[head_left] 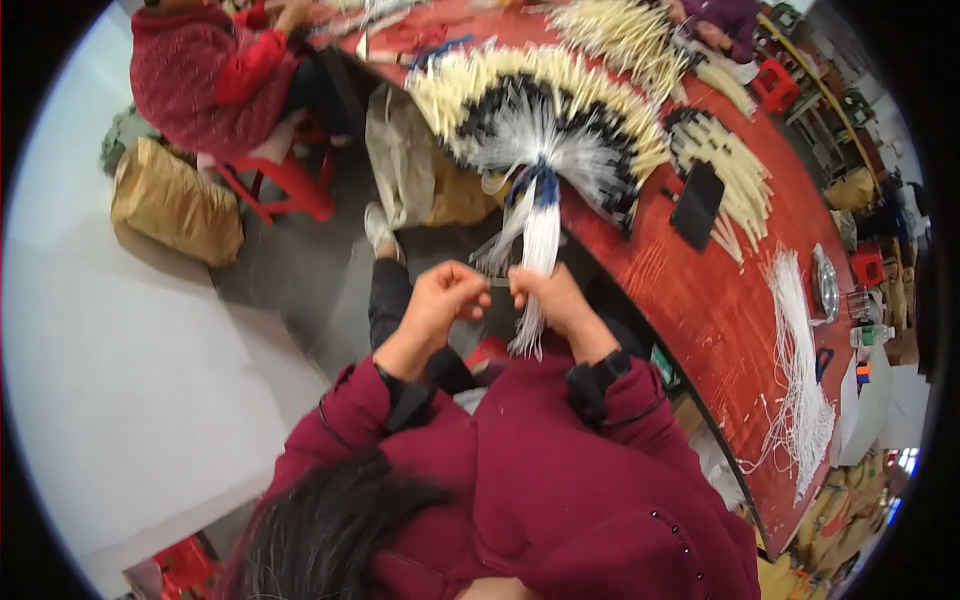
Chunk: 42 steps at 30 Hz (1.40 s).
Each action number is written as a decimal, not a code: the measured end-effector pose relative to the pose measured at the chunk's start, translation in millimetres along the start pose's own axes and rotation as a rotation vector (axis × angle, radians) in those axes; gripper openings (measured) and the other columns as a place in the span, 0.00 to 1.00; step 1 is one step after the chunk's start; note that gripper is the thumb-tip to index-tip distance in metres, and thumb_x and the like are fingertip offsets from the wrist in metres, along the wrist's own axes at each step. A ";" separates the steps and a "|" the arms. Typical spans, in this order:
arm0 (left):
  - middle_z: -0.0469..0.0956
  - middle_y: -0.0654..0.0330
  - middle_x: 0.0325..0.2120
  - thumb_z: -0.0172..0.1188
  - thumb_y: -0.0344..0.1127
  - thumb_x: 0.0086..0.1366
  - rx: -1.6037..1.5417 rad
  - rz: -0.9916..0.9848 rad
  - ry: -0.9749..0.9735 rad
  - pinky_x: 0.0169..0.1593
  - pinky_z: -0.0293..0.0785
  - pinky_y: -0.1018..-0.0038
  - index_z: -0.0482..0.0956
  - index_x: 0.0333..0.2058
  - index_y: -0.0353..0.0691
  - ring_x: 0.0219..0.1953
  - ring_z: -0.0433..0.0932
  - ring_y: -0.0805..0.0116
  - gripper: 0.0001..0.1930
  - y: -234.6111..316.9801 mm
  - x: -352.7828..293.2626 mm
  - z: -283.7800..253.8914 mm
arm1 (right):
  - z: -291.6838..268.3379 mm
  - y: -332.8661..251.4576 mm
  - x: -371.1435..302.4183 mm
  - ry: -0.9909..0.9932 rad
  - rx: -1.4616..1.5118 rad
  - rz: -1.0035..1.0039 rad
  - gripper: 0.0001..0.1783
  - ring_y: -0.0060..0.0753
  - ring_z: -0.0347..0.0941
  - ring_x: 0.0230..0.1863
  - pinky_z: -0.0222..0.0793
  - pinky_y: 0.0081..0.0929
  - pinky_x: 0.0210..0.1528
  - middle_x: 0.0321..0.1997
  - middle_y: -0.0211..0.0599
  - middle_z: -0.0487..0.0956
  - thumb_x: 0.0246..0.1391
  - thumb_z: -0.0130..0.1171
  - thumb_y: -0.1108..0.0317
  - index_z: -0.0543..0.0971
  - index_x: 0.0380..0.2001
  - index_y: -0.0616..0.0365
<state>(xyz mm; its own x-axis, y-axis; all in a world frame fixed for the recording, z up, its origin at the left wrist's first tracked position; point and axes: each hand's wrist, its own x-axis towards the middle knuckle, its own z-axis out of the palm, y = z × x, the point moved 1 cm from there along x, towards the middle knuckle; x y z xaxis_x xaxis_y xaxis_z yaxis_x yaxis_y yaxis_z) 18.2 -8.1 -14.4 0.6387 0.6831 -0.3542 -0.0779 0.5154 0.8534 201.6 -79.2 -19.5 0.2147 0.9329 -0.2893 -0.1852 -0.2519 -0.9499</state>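
Observation:
A bundle of thin white cords (541, 235) hangs over the table's near edge, tied at its top with a blue strip (540, 184). My right hand (553, 297) is closed at the lower part of this bundle, its thumb and fingers pressed together. Just left of it, my left hand (446, 302) makes a pinch. A thin pale strand (497, 283) seems to run between both hands; its ends are hidden in the fingers. Above the tie, clear strands (530, 130) spread into a fan of cream-coloured sticks with black parts (470, 85) on the table.
The red table (640, 255) curves along my front and right. On it lie a black phone (698, 205), more cream sticks (735, 175) and loose white cords (797, 380). A person in red (205, 75) sits at the far left, near a brown sack (175, 200).

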 end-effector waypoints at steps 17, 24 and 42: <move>0.77 0.62 0.29 0.54 0.45 0.66 0.211 -0.174 -0.127 0.23 0.68 0.83 0.74 0.37 0.40 0.21 0.76 0.76 0.13 10.0 4.5 -6.2 | 0.9 -9.4 -5.5 -0.075 0.026 0.001 0.09 0.18 0.67 0.19 0.61 0.18 0.24 0.19 0.26 0.72 0.54 0.57 0.66 0.74 0.23 0.58; 0.76 0.65 0.26 0.55 0.42 0.65 -0.093 -0.268 -0.027 0.20 0.64 0.85 0.74 0.34 0.41 0.20 0.74 0.79 0.10 11.2 -3.3 -11.5 | -1.9 -9.8 -5.5 -0.078 0.022 -0.003 0.08 0.18 0.67 0.19 0.61 0.18 0.24 0.19 0.26 0.72 0.53 0.57 0.67 0.74 0.24 0.58; 0.74 0.65 0.24 0.56 0.39 0.64 -0.279 -0.480 -0.116 0.18 0.60 0.86 0.74 0.32 0.41 0.21 0.72 0.80 0.08 -8.2 0.0 -29.0 | -3.9 -18.3 -5.8 -0.073 -0.050 -0.002 0.08 0.19 0.68 0.19 0.63 0.18 0.24 0.19 0.28 0.72 0.51 0.58 0.68 0.73 0.23 0.59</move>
<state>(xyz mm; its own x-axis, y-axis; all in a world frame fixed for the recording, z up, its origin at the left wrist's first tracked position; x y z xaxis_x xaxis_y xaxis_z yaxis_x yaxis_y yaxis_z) -3.3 2.7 -32.5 0.7313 0.2849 -0.6198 0.0527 0.8823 0.4677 207.4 -80.9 -0.9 0.1439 0.9491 -0.2801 -0.1360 -0.2614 -0.9556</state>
